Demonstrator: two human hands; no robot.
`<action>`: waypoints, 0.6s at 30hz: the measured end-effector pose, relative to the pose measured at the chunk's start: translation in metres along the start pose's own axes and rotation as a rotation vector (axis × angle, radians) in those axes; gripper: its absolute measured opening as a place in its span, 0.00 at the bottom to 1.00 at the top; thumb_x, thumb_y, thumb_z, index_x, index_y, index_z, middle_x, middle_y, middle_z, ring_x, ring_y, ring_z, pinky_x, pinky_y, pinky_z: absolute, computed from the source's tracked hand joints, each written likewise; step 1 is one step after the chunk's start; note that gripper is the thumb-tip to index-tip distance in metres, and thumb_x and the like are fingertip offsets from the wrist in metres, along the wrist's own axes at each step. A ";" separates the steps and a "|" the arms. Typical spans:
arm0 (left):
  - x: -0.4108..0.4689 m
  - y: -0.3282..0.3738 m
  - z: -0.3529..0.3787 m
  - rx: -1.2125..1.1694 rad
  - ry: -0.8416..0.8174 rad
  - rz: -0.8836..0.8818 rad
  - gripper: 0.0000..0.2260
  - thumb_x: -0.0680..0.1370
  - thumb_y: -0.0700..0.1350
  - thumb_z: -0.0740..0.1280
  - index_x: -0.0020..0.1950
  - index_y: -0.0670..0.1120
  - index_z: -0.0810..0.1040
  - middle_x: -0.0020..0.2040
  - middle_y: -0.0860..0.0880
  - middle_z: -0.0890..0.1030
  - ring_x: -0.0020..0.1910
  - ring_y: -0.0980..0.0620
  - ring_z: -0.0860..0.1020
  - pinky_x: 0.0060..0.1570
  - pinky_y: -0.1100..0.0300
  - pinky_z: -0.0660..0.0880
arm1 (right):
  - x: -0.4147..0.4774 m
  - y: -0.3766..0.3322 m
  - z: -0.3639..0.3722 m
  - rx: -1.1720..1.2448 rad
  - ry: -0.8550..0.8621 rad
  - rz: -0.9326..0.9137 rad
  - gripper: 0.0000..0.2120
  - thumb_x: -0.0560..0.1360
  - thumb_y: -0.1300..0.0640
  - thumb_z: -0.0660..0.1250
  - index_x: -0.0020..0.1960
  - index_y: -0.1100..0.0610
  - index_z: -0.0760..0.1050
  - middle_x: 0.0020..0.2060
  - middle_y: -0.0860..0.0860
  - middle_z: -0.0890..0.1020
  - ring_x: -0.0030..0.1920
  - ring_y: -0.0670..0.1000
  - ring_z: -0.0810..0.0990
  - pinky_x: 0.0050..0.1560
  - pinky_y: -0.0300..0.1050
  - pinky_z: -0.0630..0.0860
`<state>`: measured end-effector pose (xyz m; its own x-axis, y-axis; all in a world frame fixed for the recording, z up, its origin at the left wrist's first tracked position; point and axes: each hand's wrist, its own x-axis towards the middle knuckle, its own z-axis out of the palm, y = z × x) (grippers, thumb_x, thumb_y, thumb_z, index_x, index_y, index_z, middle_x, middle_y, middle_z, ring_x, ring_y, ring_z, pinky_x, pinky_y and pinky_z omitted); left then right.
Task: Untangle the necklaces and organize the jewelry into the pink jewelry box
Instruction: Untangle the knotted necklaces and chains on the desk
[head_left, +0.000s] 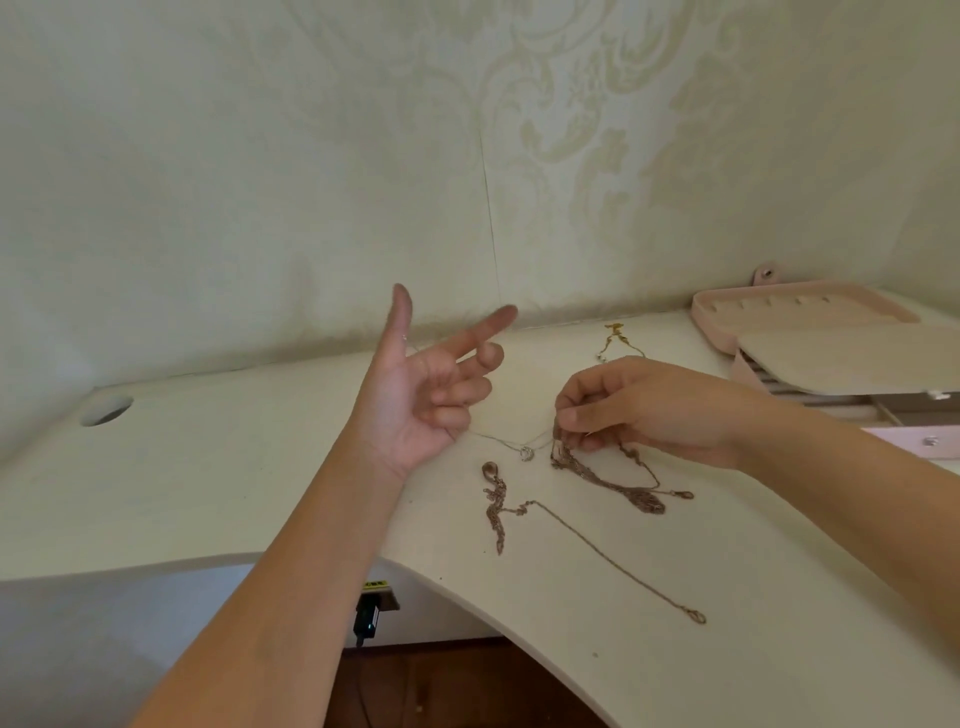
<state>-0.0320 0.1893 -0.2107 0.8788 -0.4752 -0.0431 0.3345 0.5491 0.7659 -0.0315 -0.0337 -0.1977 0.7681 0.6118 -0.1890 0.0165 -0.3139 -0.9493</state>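
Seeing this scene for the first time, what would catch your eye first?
The raised left hand, above the desk, holds a thin silver necklace stretched to the right hand, which pinches it just above a tangled rose-gold necklace. The open pink jewelry box sits at the far right by the wall.

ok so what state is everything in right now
left hand: raised, holding silver chain
right hand: pinching silver chain at the tangle
silver chain: strung between hands
tangle: knotted, on desk
long chain: laid out on desk
gold necklace: lying by wall
box: open
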 end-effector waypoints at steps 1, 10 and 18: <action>0.002 0.003 -0.002 -0.092 -0.130 0.002 0.38 0.65 0.69 0.67 0.64 0.42 0.78 0.39 0.49 0.77 0.25 0.59 0.58 0.17 0.70 0.56 | 0.000 0.001 -0.003 0.068 -0.016 -0.006 0.03 0.76 0.65 0.66 0.43 0.60 0.76 0.37 0.52 0.80 0.40 0.47 0.78 0.46 0.38 0.76; 0.041 0.037 0.026 -0.165 -0.149 0.410 0.27 0.59 0.47 0.82 0.55 0.43 0.78 0.34 0.50 0.76 0.22 0.58 0.70 0.18 0.69 0.68 | -0.007 -0.010 -0.016 0.113 -0.010 -0.169 0.07 0.69 0.60 0.70 0.45 0.60 0.77 0.37 0.55 0.82 0.42 0.52 0.80 0.51 0.43 0.78; 0.067 0.003 0.054 0.396 -0.129 0.279 0.31 0.57 0.61 0.80 0.52 0.45 0.80 0.40 0.49 0.81 0.34 0.54 0.80 0.38 0.61 0.80 | -0.024 -0.021 -0.046 0.237 -0.015 -0.319 0.08 0.69 0.66 0.70 0.48 0.61 0.76 0.36 0.56 0.79 0.37 0.52 0.80 0.41 0.39 0.78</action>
<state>0.0095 0.1215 -0.1766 0.8589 -0.4423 0.2582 -0.0837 0.3761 0.9228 -0.0212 -0.0753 -0.1622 0.7387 0.6627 0.1230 0.1031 0.0692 -0.9923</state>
